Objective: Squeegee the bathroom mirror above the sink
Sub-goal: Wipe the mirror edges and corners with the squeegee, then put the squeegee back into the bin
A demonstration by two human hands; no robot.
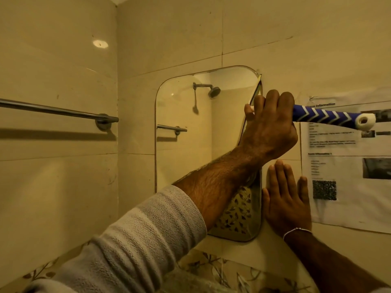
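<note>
Gripping squeegee [325, 116] | left hand [269, 127] (crossed over) | mirror [190, 134] right edge

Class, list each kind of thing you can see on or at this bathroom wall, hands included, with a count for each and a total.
Mirror: 1
Towel rail on the wall itself (not its reflection): 1
Printed paper sheet: 1
Squeegee with blue and white handle: 1
Hands: 2, the left hand in a grip on the squeegee, the right hand flat on the wall
Total: 6
</note>
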